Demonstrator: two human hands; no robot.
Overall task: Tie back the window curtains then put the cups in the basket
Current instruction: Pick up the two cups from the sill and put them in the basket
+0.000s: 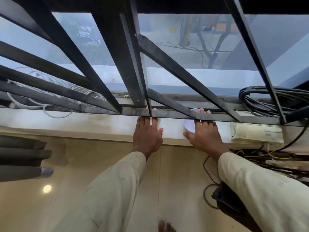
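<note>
Right grip (205,136) lies flat, fingers straight and spread, on a white round cup (189,127) — left grip (148,134), equally flat, covers a second white cup (159,121). Two cups.

Left hand (147,133): knuckles gone behind the grille bar (172,115), only tips poking out beyond.
Right hand (206,133): same bar across the fingers.
White cup (189,127): mostly covered, fingers and bar in front.
Curtain (21,158): cut by left edge.
Foot (164,226): cropped at bottom.

Long cream sleeves (117,185) (creased), seemingly bare foot (164,227)
</note>
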